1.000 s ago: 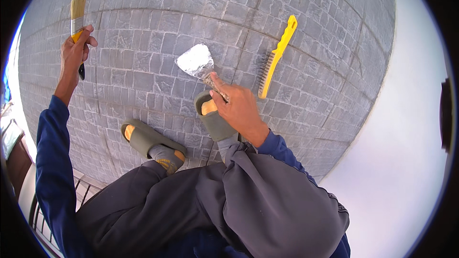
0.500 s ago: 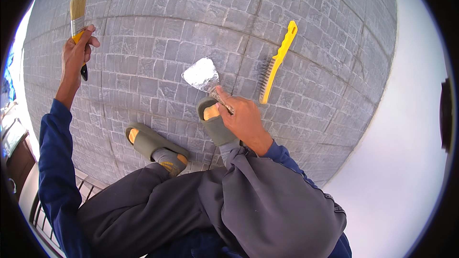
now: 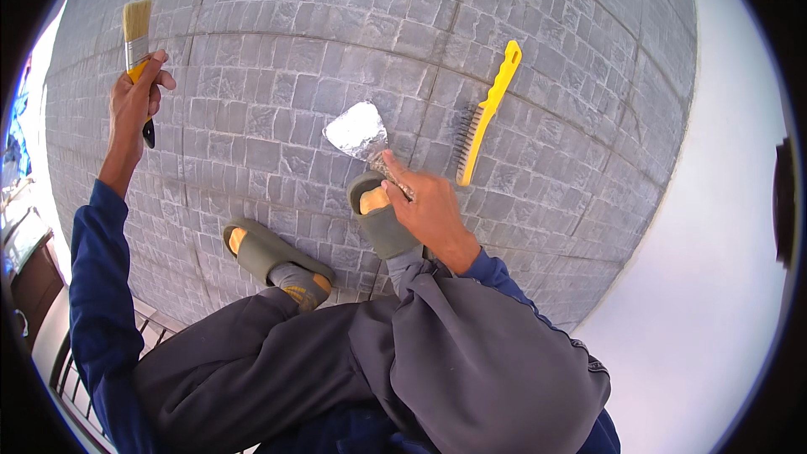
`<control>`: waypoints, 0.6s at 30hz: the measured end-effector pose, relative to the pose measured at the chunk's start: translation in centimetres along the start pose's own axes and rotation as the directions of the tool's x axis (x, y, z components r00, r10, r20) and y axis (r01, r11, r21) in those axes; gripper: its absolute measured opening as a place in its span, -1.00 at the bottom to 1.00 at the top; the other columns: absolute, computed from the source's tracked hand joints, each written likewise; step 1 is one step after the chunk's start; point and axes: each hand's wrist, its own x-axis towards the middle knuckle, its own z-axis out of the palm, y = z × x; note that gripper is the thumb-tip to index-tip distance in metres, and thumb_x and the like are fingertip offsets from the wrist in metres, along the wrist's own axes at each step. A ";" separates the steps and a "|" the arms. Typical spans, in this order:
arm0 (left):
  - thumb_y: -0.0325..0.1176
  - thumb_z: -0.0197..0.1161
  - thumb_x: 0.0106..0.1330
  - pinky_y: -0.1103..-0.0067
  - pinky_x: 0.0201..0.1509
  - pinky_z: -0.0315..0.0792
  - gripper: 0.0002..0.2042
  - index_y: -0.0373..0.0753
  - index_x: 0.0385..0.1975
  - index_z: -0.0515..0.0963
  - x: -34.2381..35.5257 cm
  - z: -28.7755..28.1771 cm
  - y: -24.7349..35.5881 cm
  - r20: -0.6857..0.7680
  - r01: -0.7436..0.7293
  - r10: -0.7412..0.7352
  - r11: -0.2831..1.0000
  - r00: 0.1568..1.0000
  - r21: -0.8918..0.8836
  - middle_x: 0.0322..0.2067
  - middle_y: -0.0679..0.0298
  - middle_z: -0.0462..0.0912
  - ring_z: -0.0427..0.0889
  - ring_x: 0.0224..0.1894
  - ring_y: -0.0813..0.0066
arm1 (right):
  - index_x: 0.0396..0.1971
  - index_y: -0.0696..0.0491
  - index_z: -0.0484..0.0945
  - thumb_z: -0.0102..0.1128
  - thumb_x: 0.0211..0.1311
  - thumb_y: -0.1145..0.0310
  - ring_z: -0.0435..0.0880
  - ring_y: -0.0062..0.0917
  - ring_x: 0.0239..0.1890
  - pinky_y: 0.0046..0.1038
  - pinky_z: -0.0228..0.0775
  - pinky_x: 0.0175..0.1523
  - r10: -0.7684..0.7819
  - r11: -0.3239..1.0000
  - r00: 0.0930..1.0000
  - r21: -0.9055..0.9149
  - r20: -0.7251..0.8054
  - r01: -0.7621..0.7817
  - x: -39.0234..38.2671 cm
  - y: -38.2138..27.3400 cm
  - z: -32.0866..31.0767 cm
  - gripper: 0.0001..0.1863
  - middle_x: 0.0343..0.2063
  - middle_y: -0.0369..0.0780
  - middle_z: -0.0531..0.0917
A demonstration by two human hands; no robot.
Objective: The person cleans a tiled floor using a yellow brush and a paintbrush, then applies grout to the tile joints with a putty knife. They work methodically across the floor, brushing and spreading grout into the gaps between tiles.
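Note:
Out to the left, my left hand point(image 3: 134, 105) is closed round the yellow and black handle of a paintbrush point(image 3: 137, 25), its pale bristles pointing away from me. In the middle, my right hand point(image 3: 427, 212) grips a scraper point(image 3: 358, 130) whose wide blade looks covered in shiny foil. The scraper's handle has a clear, crinkled wrap, and my index finger lies along it. Right of the scraper, a yellow-handled wire brush point(image 3: 490, 113) lies untouched on the grey stone-patterned floor point(image 3: 277, 76), its bristles facing left.
My feet wear olive slides, a left slide point(image 3: 273, 254) and a right slide point(image 3: 382, 223), the right one just below the scraper. A white wall point(image 3: 706, 286) rises along the right side. A dark metal rack or railing point(image 3: 71, 374) shows at lower left.
Almost nothing differs. The whole view has shifted very slightly, and both hands keep hold of the paintbrush and the scraper.

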 end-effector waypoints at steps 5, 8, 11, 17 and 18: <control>0.06 0.27 0.33 0.79 -0.62 0.20 -0.64 -0.13 -0.17 0.62 0.1 0.0 -0.1 0.049 0.013 -0.014 1.000 0.999 0.006 -0.58 0.48 0.59 0.25 -0.69 0.89 | 0.18 0.03 0.53 0.25 0.23 0.32 0.64 -0.05 -0.42 -0.23 0.42 -0.32 0.020 0.998 1.000 0.060 -0.008 -0.020 0.1 0.2 0.0 -0.52 -0.36 0.09 0.66; 0.06 0.27 0.33 0.81 -0.61 0.21 -0.63 -0.15 -0.18 0.62 -0.2 -0.2 0.1 0.026 -0.009 0.010 1.000 1.000 -0.014 -0.58 0.47 0.60 0.26 -0.69 0.89 | 0.17 0.05 0.53 0.24 0.24 0.32 0.65 -0.05 -0.41 -0.24 0.43 -0.32 -0.019 0.998 1.000 0.059 -0.013 0.020 0.5 -0.4 0.0 -0.53 -0.36 0.07 0.66; 0.06 0.28 0.32 0.81 -0.61 0.21 -0.63 -0.16 -0.19 0.61 -0.3 -0.2 0.4 0.060 -0.033 0.035 0.999 0.998 -0.037 -0.57 0.47 0.60 0.27 -0.68 0.88 | 0.15 0.06 0.54 0.24 0.24 0.32 0.64 -0.06 -0.43 -0.26 0.43 -0.32 0.038 0.999 0.999 0.035 -0.026 -0.038 1.0 -1.0 -0.1 -0.54 -0.39 0.04 0.67; 0.05 0.29 0.32 0.81 -0.61 0.20 -0.62 -0.18 -0.17 0.62 -0.9 -0.9 -0.1 -0.035 0.011 -0.011 1.000 0.999 -0.012 -0.58 0.46 0.60 0.27 -0.69 0.88 | 0.14 0.07 0.55 0.25 0.23 0.34 0.65 -0.10 -0.47 -0.27 0.44 -0.33 0.081 0.995 0.997 0.063 0.019 -0.082 0.9 -1.0 0.4 -0.55 -0.44 0.04 0.66; 0.04 0.28 0.33 0.80 -0.62 0.19 -0.62 -0.18 -0.18 0.62 -0.9 -0.8 -0.4 0.011 -0.006 0.006 1.000 1.000 0.002 -0.58 0.46 0.60 0.27 -0.69 0.89 | 0.14 0.07 0.55 0.26 0.23 0.35 0.65 -0.11 -0.47 -0.28 0.44 -0.33 0.073 0.996 0.997 0.046 -0.018 -0.072 1.2 -0.8 0.6 -0.55 -0.44 0.04 0.66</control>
